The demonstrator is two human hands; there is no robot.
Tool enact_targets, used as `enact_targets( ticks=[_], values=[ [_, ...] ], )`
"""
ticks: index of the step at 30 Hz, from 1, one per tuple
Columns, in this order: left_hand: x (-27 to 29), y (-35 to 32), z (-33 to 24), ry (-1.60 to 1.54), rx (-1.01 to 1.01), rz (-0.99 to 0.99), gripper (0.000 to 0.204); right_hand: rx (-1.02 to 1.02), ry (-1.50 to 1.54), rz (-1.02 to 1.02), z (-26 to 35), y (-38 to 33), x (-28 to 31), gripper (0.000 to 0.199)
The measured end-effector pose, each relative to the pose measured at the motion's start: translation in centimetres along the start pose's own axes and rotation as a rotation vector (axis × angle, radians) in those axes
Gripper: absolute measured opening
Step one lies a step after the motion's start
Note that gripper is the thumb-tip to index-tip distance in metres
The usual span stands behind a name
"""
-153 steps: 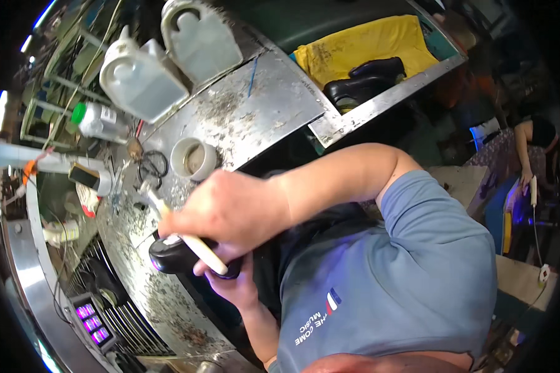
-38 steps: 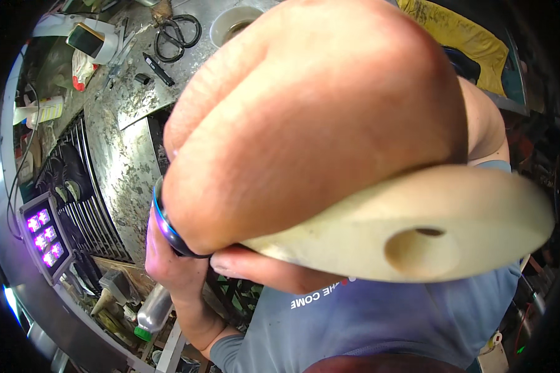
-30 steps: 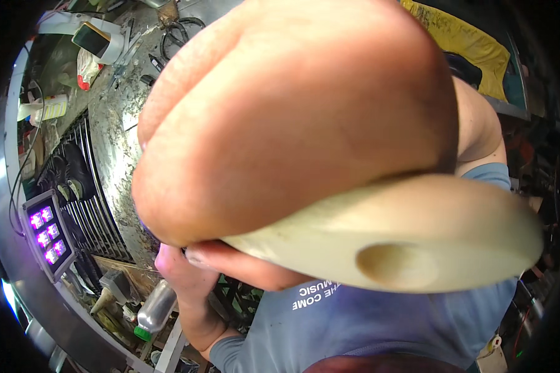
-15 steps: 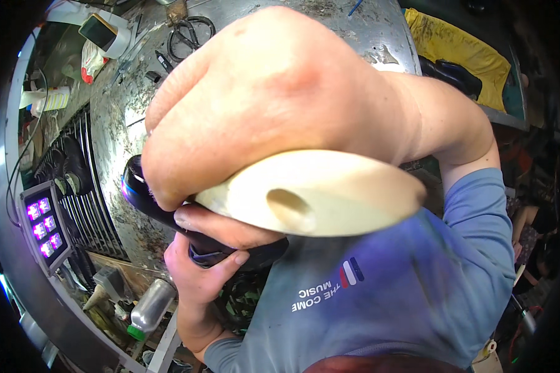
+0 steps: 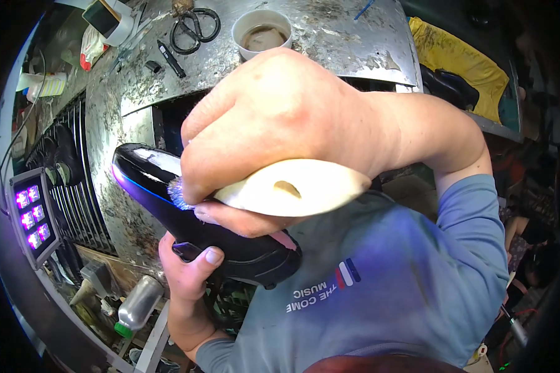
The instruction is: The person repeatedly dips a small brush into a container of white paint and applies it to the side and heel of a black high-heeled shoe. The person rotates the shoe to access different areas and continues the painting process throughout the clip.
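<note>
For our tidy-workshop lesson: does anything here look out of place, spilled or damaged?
Yes: the metal bench is blotched with dark patches around the scissors and bowl, so its surface looks dirty or worn.

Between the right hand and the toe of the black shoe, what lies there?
In the head view, the bristles of the cream-handled brush lie between the right hand and the toe of the black shoe.

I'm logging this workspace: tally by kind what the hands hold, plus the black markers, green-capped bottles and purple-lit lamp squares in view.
Shoe, in the left hand: 1
Brush, in the right hand: 1
Black marker: 1
Green-capped bottle: 1
Purple-lit squares on the lamp: 6
Total: 10
</note>
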State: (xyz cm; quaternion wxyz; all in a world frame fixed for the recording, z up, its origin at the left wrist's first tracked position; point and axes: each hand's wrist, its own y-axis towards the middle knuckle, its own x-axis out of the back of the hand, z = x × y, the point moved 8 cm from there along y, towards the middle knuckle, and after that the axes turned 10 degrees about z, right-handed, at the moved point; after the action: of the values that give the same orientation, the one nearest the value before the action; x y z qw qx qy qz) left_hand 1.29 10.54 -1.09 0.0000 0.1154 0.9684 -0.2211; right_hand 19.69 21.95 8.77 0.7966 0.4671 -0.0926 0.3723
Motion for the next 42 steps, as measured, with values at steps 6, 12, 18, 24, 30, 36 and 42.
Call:
enact_targets(
  ticks=[6,12,18,24,30,36,42],
  values=[
    [0.1,-0.1,1.0,-0.054,0.048,0.046,0.081,-0.111,0.012,0.022,-0.5,-0.4,-0.8,0.016],
    [0.7,-0.4,1.6,-0.143,0.007,-0.016,0.075,-0.130,0.085,0.026,-0.7,-0.8,-1.6,0.016],
    [0.0,0.2,1.3,-0.252,-0.070,-0.093,0.067,-0.200,0.203,0.102,-0.9,-1.5,-1.9,0.017],
    [2.3,-0.7,5.8,-0.376,-0.098,-0.098,0.055,-0.554,0.152,-0.014,-6.6,-3.2,6.4,0.022],
    [2.1,-0.4,5.9,-0.364,-0.129,-0.102,0.054,-0.757,-0.701,0.201,-15.2,-8.8,7.0,0.023],
    [1.5,-0.1,4.6,-0.344,-0.133,-0.081,0.056,-0.731,-0.776,0.156,-14.5,-8.1,7.0,0.021],
    [1.5,-0.1,4.1,-0.335,-0.146,-0.089,0.060,-0.378,-0.705,-0.013,-9.8,-5.9,8.1,0.015]
  ],
)
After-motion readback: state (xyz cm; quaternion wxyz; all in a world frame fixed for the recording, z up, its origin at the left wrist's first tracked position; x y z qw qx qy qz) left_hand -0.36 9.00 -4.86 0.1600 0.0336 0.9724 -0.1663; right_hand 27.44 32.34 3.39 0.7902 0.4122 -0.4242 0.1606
